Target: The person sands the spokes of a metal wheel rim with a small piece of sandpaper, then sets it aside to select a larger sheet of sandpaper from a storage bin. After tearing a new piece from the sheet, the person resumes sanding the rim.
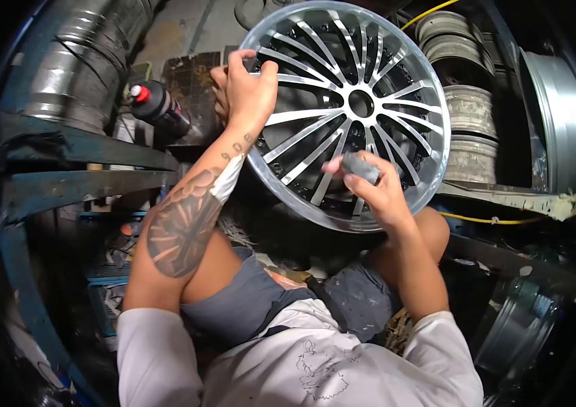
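Observation:
A large alloy wheel (361, 103) with bright spokes and black gaps stands tilted in front of my knees. My left hand (248, 91) is closed over the wheel's left edge, with the thumb on the inner side and the fingers around the outside. Between the fingers and thumb of my right hand (384, 186) is a small folded grey piece of sandpaper (361, 168). That hand hovers over the lower spokes, a little below the centre hole.
Several dull wheels (464, 108) are stacked at the right, beside a silver wheel barrel (559, 122). A black bottle with a red cap (160, 108) stands at the left, near metal cylinders (84, 64). Blue frame bars (77, 190) run along the left.

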`<state>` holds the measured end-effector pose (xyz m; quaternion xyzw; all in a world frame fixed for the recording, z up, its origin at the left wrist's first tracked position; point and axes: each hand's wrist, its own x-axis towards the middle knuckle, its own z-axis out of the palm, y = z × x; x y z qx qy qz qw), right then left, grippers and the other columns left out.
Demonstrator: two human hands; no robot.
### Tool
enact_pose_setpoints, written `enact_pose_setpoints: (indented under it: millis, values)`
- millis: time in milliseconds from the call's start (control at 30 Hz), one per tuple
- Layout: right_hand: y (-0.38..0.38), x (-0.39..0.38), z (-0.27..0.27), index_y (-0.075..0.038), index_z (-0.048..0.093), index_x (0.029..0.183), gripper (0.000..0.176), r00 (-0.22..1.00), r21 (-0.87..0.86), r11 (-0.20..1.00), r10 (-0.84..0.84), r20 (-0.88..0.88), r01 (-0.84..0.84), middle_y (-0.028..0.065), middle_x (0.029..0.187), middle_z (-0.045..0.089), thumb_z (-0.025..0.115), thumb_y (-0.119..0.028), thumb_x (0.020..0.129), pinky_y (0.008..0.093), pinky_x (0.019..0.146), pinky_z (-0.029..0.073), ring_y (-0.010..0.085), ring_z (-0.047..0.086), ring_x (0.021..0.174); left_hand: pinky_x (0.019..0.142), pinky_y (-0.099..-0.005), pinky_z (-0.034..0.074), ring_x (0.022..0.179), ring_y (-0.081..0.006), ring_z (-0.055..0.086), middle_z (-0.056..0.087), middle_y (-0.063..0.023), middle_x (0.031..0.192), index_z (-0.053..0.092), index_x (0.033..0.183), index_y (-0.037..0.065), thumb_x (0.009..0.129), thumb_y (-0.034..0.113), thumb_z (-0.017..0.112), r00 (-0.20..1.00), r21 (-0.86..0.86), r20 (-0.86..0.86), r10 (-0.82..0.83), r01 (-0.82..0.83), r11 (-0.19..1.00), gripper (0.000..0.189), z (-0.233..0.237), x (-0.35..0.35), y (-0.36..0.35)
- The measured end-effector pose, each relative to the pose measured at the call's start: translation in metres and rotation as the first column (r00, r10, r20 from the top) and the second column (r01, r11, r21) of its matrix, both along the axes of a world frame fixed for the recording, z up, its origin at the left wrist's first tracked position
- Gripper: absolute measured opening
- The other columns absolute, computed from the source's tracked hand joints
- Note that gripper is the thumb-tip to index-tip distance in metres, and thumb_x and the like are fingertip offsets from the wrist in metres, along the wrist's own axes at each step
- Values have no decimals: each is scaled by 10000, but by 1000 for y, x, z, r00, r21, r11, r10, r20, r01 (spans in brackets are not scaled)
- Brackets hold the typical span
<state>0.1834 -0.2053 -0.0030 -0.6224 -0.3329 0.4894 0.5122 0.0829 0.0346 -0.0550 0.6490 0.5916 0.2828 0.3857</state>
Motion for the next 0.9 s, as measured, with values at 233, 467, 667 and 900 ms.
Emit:
enact_pose_setpoints:
  millis: [233,467,667,900]
  values:
    - [3,-14,-20,-76,536,1050,176,591,-99,991,-133,-795,91,79,950,549,658,-110,927,412,774,507,212,595,839,1075,-534,409,1264,-412,533,485,-169,1353,621,1283,231,840,489,673,997,54,-56,-62,65,996,516,3,3,-3]
    - [19,-19,0,-12,725,1118,209,719,-114,981,194,667,-159,119,986,688,732,-39,911,321,709,567,219,711,844,1087,-525,406,1280,-424,529,496,-185,1351,678,1227,184,827,487,657,999,35,2,-45,45,998,502,2,6,4]
    - [21,-26,-26,-131,763,1136,261,112,-266,874,336,935,-407,25,946,715,769,-189,882,353,655,542,207,706,797,1089,-511,402,1302,-397,526,552,-160,1305,728,1145,256,805,535,684,999,7,46,3,-4,1000,443,-1,8,7]
    - [24,-17,-25,-180,790,1132,283,114,-235,853,321,940,-466,-15,696,587,794,-226,852,353,551,438,179,596,577,1070,-501,428,1268,-395,562,561,-152,1297,730,1125,252,799,530,686,998,-27,50,-24,25,999,431,2,8,10]
